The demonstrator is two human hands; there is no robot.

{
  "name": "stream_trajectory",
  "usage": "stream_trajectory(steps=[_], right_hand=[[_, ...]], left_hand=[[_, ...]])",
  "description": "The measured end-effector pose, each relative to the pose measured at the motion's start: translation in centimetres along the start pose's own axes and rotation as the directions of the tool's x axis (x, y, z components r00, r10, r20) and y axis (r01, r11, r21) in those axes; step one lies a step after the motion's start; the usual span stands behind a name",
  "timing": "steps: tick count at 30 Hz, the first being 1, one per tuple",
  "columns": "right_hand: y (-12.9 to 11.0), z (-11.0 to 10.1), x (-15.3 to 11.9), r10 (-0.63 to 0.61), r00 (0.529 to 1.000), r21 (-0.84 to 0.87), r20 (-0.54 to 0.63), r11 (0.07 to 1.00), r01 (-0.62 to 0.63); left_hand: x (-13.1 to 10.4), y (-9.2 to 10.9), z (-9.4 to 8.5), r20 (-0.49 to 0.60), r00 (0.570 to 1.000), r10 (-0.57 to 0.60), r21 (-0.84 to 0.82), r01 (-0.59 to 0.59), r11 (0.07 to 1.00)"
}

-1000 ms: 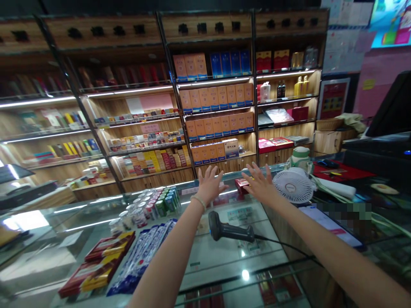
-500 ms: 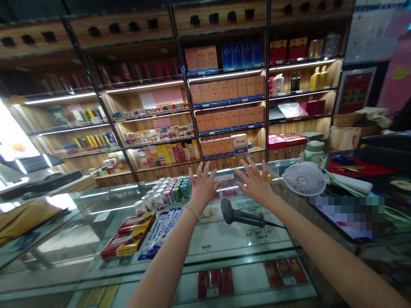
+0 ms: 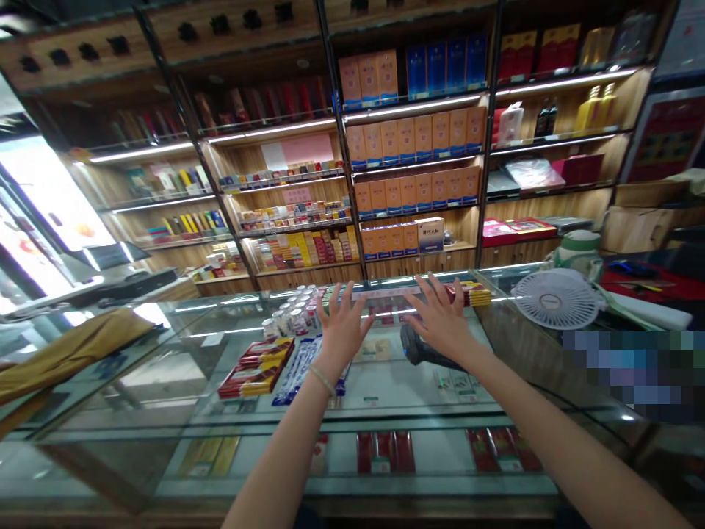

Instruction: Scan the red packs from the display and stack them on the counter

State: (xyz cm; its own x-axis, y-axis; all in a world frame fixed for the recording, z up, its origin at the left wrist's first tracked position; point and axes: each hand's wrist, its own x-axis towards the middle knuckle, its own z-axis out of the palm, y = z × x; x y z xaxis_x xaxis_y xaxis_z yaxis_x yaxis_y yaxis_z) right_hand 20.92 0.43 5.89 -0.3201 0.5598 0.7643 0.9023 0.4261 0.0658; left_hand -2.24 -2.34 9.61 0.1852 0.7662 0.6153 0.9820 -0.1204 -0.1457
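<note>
Found left hand point(image 3: 342, 329) splayed, empty, left of scanner point(image 3: 414, 347); right hand point(image 3: 443, 323) likewise, partly masking scanner. Judged blue packets point(image 3: 299, 371) laid left of scanner for easy display.

Dark grey scanner point(image 3: 417, 347) at the frame's centre; blue-and-white sachets point(image 3: 299, 372) and red-and-yellow packets point(image 3: 258, 369) left of centre; white fan point(image 3: 551, 300) and green-and-white flask point(image 3: 577, 253) at right; orange boxes point(image 3: 406, 138) banded blue below, upper centre; mustard cloth point(image 3: 93, 353) at left.
</note>
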Motion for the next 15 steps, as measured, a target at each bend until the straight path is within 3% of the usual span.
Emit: stream_trajectory(steps=[8,15], right_hand=[[-3.9,1.5,0.3,-0.046,0.998,0.054,-0.032,0.997,0.048],[-7.5,2.5,1.2,-0.107,0.994,0.101,-0.035,0.989,0.11]], left_hand=[[-2.4,-3.3,-1.5,0.015,0.998,-0.056,0.035,0.055,0.998],[-4.6,-7.4,-1.9,0.055,0.992,-0.114,0.098,0.108,0.989]])
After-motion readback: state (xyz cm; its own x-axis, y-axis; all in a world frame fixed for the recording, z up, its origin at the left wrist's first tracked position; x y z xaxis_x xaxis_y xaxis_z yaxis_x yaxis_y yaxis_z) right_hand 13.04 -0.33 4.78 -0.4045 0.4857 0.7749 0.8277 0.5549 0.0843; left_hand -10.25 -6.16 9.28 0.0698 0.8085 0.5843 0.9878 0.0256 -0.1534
